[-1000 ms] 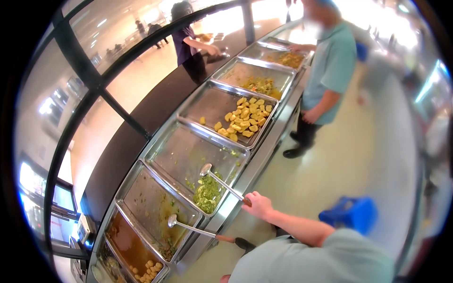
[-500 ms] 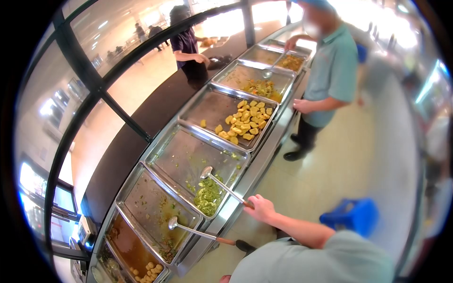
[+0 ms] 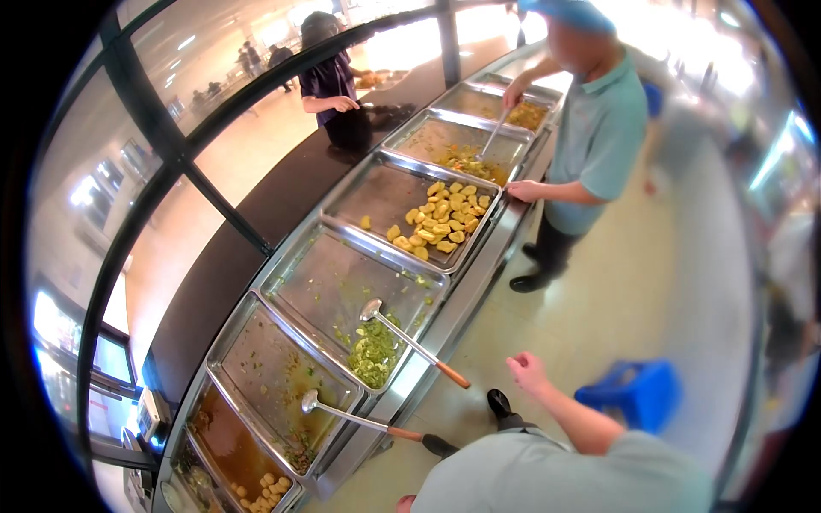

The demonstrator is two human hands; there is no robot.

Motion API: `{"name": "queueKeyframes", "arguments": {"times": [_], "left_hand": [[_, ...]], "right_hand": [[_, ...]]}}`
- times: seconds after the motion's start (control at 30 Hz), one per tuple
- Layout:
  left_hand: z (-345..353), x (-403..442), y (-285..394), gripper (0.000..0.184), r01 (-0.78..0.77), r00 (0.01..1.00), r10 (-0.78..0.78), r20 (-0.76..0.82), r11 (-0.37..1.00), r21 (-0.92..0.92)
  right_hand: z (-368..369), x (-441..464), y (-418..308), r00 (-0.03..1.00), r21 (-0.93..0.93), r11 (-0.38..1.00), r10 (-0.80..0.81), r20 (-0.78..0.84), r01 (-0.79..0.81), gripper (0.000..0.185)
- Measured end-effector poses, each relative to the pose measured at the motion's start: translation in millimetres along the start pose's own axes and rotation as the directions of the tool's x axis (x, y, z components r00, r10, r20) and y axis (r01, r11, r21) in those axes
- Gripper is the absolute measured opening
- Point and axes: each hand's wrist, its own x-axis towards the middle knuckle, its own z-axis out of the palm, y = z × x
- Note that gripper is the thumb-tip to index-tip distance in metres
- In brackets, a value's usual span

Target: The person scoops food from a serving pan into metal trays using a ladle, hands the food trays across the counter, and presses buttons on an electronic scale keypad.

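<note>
My right hand (image 3: pixel 528 373) hangs over the floor beside the counter, its fingers curled in and nothing in them. Nearest to it is a ladle (image 3: pixel 423 352) with a wooden handle. That ladle's bowl lies at the chopped green vegetables (image 3: pixel 374 352) in a metal tray (image 3: pixel 321 274), and its handle sticks out over the counter edge. A second ladle (image 3: pixel 363 421) rests across the neighbouring tray (image 3: pixel 256 342), which holds scraps and some liquid. Of my left hand (image 3: pixel 406 504) only a sliver shows at the bottom edge; its fingers are hidden.
Beyond lies a tray of yellow pieces (image 3: pixel 445 215). A co-worker (image 3: pixel 594 128) in a cap holds a ladle in a farther tray. Behind the framed glass stands another person (image 3: pixel 329 94). A blue stool (image 3: pixel 631 393) is on the floor to my right.
My right hand has let go of the ladle's handle and drawn back to the right. The co-worker's ladle has moved down into the mixed food; the person behind the glass has shifted slightly left.
</note>
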Motion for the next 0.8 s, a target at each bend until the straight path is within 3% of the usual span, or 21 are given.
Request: {"name": "queueKeyframes", "arguments": {"times": [0.13, 0.33, 0.43, 0.8], "left_hand": [[1, 0, 0, 0.023, -0.007, 1.000, 0.007, 0.006, 1.000, 0.005], [2, 3, 1, 0.024, -0.017, 1.000, 0.017, 0.010, 1.000, 0.016], [3, 3, 3, 0.025, -0.019, 1.000, 0.018, 0.015, 1.000, 0.024], [5, 3, 4, 0.026, -0.015, 1.000, 0.015, 0.016, 1.000, 0.021]], "right_hand": [[-29, -6, 39, 0.973, 0.066, 0.971, 0.230, -0.014, -0.228, 0.039], [-54, -28, 83, 0.915, 0.003, 0.915, 0.404, 0.007, -0.404, 0.037], [-57, -37, 102, 0.902, 0.018, 0.903, 0.430, -0.025, -0.430, 0.044], [-57, -43, 106, 0.896, -0.042, 0.896, 0.443, 0.001, -0.443, 0.045]]}}
